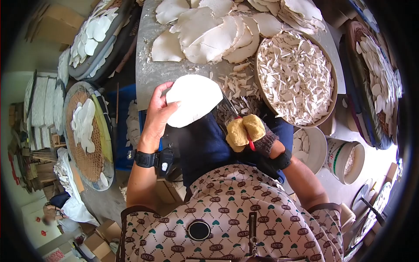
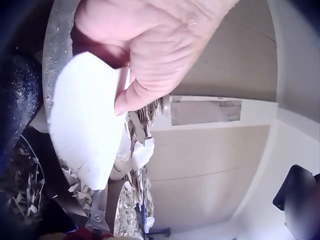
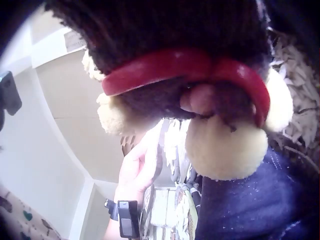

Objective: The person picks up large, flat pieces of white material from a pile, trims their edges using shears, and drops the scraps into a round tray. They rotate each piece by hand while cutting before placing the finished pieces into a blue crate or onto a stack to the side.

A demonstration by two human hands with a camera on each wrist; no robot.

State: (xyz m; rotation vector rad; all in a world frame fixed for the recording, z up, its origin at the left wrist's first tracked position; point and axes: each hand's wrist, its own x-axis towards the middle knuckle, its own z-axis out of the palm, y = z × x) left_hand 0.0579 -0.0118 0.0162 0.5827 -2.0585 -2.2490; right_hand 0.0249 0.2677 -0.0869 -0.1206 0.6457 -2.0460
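Observation:
In the head view my left hand (image 1: 158, 114) pinches a thin white flat sheet (image 1: 194, 100) by its left edge, thumb on top. The sheet is rounded and hangs over my lap, in front of the table. My right hand (image 1: 264, 143), in a dark knitted glove, grips scissors with red handles (image 3: 150, 70). Thick yellow padding (image 1: 245, 131) surrounds the grip and hides most of the fingers. The scissors' blades (image 2: 99, 207) reach up to the sheet's lower end in the left wrist view, overlapping it there.
Larger whitish sheets (image 1: 209, 39) lie piled on the metal table (image 1: 146, 65). A round tray (image 1: 335, 83) beside them holds cut slivers, with more scraps (image 1: 238, 85) near the table's front edge. Buckets (image 1: 351, 161) stand at right; a woven tray (image 1: 74, 131) leans at left.

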